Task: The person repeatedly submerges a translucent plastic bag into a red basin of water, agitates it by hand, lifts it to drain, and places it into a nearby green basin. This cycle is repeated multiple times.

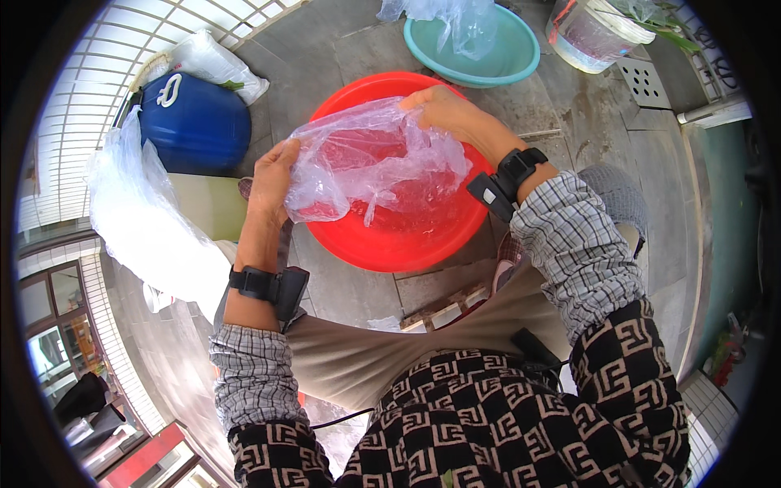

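Observation:
A clear plastic bag (372, 177) is stretched between my two hands above a red plastic basin (396, 247). My left hand (273, 177) pinches its left edge between thumb and fingers. At the upper right edge, my right hand (448, 113) grips the film with the fingers curled in. The bag's lower part hangs crumpled over the basin, and red shows through it. Drops or wet glints lie on the basin's inner surface; the film hides much of the rest of the inside.
A teal basin (512, 61) with clear plastic film (467, 27) over its rim stands beyond the red one. To the left are a blue plastic barrel (195, 128), a white sack (213, 64) and a bright white plastic bag (152, 219). A bucket (589, 36) stands at upper right.

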Demonstrator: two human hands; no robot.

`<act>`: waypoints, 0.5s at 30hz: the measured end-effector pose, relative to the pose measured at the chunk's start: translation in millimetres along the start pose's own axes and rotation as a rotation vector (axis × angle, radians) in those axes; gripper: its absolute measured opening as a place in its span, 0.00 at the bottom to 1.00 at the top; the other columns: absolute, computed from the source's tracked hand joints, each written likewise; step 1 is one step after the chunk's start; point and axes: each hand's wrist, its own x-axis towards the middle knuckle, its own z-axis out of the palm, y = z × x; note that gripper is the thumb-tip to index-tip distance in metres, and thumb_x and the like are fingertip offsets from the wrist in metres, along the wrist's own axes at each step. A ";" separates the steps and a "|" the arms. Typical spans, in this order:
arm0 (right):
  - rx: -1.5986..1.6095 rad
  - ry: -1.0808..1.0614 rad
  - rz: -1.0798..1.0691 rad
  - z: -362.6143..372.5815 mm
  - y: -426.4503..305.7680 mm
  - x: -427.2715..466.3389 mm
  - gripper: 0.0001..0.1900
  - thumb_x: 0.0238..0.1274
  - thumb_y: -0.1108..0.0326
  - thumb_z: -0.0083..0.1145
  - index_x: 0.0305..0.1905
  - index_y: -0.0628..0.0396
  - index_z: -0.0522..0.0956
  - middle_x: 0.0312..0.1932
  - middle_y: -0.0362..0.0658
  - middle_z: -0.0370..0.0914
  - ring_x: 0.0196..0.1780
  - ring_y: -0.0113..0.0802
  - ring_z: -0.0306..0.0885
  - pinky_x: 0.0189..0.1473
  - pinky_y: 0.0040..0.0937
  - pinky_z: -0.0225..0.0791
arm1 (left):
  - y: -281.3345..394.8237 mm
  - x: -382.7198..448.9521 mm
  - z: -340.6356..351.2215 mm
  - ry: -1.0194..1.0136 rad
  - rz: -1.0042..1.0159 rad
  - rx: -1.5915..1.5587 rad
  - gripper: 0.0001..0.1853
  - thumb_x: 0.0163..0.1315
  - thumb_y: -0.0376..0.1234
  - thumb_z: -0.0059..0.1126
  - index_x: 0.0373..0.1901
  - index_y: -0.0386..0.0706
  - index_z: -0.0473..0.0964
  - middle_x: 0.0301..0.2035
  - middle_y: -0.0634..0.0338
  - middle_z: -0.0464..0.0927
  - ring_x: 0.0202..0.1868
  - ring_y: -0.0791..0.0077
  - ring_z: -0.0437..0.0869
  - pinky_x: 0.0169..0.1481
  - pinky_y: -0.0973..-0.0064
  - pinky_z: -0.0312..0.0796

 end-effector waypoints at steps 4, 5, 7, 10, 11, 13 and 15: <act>-0.116 -0.015 -0.204 3.4 -55.7 -26.3 0.22 0.57 0.79 0.55 0.59 0.62 0.80 0.40 0.47 0.83 0.37 0.32 0.78 0.37 0.31 0.70 | 49.4 -26.5 -4.6 -0.008 0.134 -0.098 0.15 0.75 0.34 0.49 0.51 0.32 0.79 0.40 0.53 0.85 0.37 0.68 0.87 0.42 0.71 0.80; -0.115 -0.022 -0.218 7.4 -73.3 -30.7 0.22 0.58 0.78 0.56 0.59 0.62 0.80 0.39 0.46 0.82 0.35 0.31 0.76 0.35 0.31 0.68 | 58.6 -29.8 -8.7 0.038 0.170 -0.080 0.15 0.76 0.35 0.49 0.51 0.32 0.78 0.41 0.52 0.85 0.37 0.68 0.87 0.42 0.71 0.80; -0.120 -0.047 -0.280 10.7 -107.0 -47.8 0.22 0.58 0.76 0.57 0.59 0.62 0.80 0.38 0.46 0.81 0.33 0.29 0.72 0.31 0.30 0.64 | 67.3 -35.3 -16.5 0.023 0.193 -0.098 0.15 0.75 0.35 0.50 0.51 0.32 0.78 0.40 0.53 0.84 0.36 0.69 0.86 0.42 0.71 0.80; -0.245 -0.119 -0.347 21.7 -155.7 -71.0 0.22 0.57 0.75 0.59 0.59 0.62 0.80 0.38 0.44 0.81 0.33 0.28 0.70 0.30 0.30 0.61 | 55.1 -33.9 -27.2 0.041 0.182 0.025 0.16 0.74 0.36 0.53 0.55 0.34 0.77 0.44 0.54 0.84 0.40 0.69 0.87 0.44 0.72 0.81; -0.299 -0.145 -0.375 24.9 -168.7 -76.7 0.22 0.57 0.76 0.59 0.59 0.62 0.80 0.38 0.44 0.81 0.33 0.28 0.70 0.30 0.30 0.61 | 44.6 -31.6 -29.4 0.055 0.200 0.084 0.15 0.74 0.36 0.54 0.54 0.35 0.78 0.42 0.56 0.84 0.37 0.72 0.86 0.42 0.73 0.79; -0.139 -0.100 -0.370 36.0 -189.8 -83.4 0.22 0.56 0.76 0.59 0.58 0.61 0.81 0.38 0.44 0.82 0.33 0.28 0.70 0.30 0.30 0.61 | 17.3 -23.0 -30.7 0.074 0.163 0.168 0.15 0.73 0.36 0.55 0.53 0.36 0.79 0.39 0.58 0.84 0.35 0.74 0.85 0.39 0.74 0.78; 0.004 -0.096 -0.405 44.5 -205.6 -85.3 0.16 0.49 0.78 0.57 0.46 0.60 0.80 0.34 0.45 0.80 0.31 0.31 0.69 0.28 0.32 0.60 | -14.9 -15.6 -29.6 0.065 0.145 0.243 0.14 0.72 0.37 0.56 0.50 0.36 0.80 0.37 0.61 0.83 0.34 0.78 0.83 0.39 0.75 0.77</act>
